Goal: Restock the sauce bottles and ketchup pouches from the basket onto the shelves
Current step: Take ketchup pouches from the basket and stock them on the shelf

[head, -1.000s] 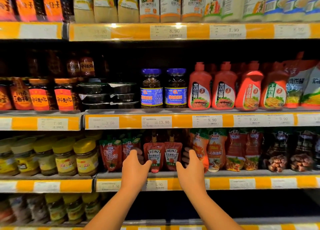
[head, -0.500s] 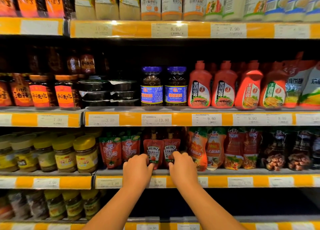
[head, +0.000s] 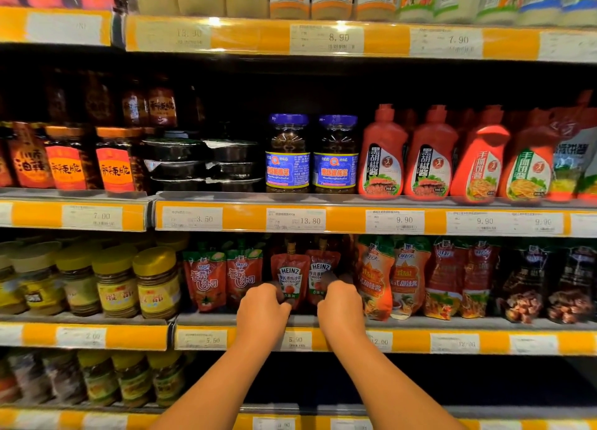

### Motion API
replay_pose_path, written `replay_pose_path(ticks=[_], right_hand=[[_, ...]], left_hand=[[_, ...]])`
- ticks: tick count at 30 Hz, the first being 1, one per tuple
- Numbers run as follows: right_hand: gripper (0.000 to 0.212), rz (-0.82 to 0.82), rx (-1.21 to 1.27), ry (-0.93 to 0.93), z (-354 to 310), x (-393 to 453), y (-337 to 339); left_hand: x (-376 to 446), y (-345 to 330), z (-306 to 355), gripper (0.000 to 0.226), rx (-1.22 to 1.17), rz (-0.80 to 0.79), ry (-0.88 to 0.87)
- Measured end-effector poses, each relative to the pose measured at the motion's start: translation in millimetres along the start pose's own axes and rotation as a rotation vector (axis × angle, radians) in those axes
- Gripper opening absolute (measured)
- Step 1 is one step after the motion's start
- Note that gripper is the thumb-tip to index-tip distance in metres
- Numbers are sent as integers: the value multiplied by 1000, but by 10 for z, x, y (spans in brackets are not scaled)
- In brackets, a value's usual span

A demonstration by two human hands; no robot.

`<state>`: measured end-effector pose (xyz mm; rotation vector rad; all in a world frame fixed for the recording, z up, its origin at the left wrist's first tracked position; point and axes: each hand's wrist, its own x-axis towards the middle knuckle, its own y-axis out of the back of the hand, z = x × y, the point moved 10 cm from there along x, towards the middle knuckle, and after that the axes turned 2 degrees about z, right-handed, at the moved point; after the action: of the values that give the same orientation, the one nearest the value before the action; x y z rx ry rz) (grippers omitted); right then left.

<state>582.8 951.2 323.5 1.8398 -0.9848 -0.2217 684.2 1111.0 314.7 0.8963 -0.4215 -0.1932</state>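
Since 1 second ago our left hand [head: 263, 310] and right hand [head: 339, 303] closed in; now each hand's fingers curl around the base of 1 Heinz ketchup pouch [head: 289, 277] on the shelf [head: 420, 324], so we judge placement nearly finished.

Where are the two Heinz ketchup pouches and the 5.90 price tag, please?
left Heinz pouch [head: 289, 276]: head view, white label.
right Heinz pouch [head: 320, 268]: head view, label top.
5.90 price tag [head: 296, 340]: head view, printed price.
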Motion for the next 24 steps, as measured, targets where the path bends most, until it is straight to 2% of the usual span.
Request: replay_pose_path(ticks=[2, 5, 12, 17, 19, 21, 24], right_hand=[[9, -3, -10, -2, 2, 15, -16], [11, -9, -24, -13, 25, 36, -60], [16, 9, -39, -19, 13, 8, -40], [6, 19, 6, -4, 19, -36, -14], [13, 3, 24, 10, 16, -69, -14], [3, -4, 30, 29, 31, -102, 3], [31, -10, 35, 61, 59, -166, 12]], left_hand=[[3, 15, -2, 42, -8, 13, 17], [19, 24, -13, 47, 5, 7, 46], [10, -9, -12, 40, 14, 11, 46], [-19, 45, 36, 39, 19, 3, 19], [-25, 63, 46, 35, 14, 4, 14], [-41, 94, 54, 28, 2, 11, 9], [-116, 156, 84, 14, -37, 29, -25]])
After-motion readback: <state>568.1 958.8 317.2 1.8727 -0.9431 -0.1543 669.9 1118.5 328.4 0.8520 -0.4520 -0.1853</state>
